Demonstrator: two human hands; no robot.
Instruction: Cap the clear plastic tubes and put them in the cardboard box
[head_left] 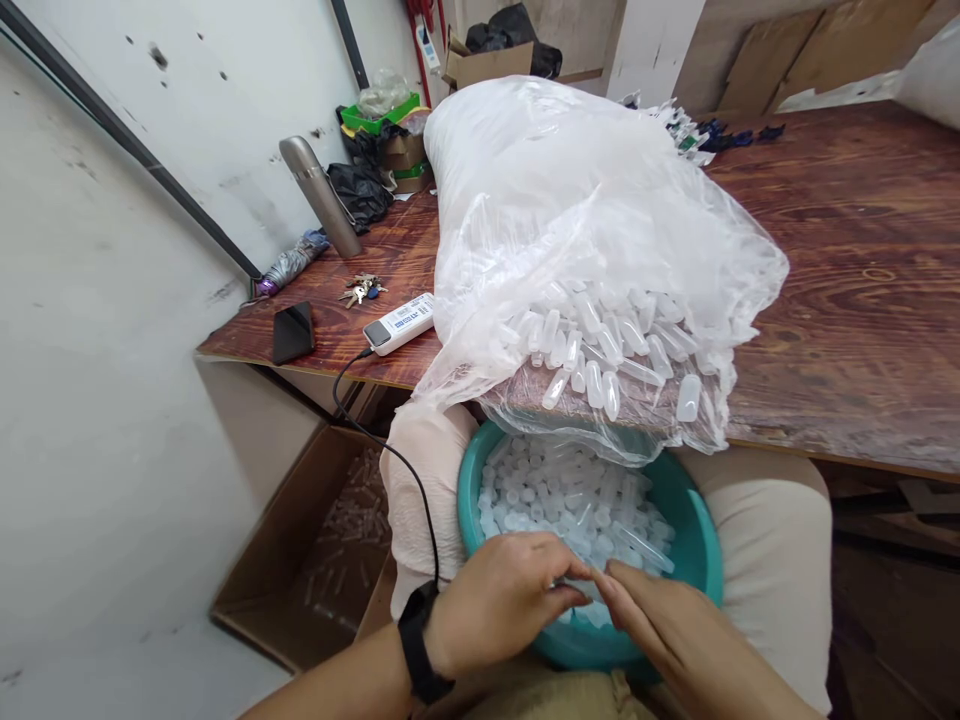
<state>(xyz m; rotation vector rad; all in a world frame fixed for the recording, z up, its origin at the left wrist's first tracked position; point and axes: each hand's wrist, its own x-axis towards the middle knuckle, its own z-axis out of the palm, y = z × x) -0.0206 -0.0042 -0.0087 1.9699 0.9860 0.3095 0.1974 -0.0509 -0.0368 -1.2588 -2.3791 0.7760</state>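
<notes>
My left hand (499, 595), with a black band (421, 640) on its wrist, is closed in a pinch over the near side of a teal basin (707, 550). My right hand (667, 615) meets it, fingers pressed together and fingertips touching those of the left. Whatever lies between the fingertips is too hidden to make out. Small whitish translucent plastic caps (529, 490) and some longer tubes (641, 545) fill the basin, which rests between the knees. Beyond it, a large clear plastic bag (555, 190) lies open towards me, with translucent plastic tubes (607, 345) spilling from its mouth.
On the wood-patterned table (847, 270) are a phone (293, 332), keys (363, 290), a white power bank (401, 323) with a black cable (390, 450), and a metal flask (321, 195). A cardboard box (262, 570) with clear pieces stands below left.
</notes>
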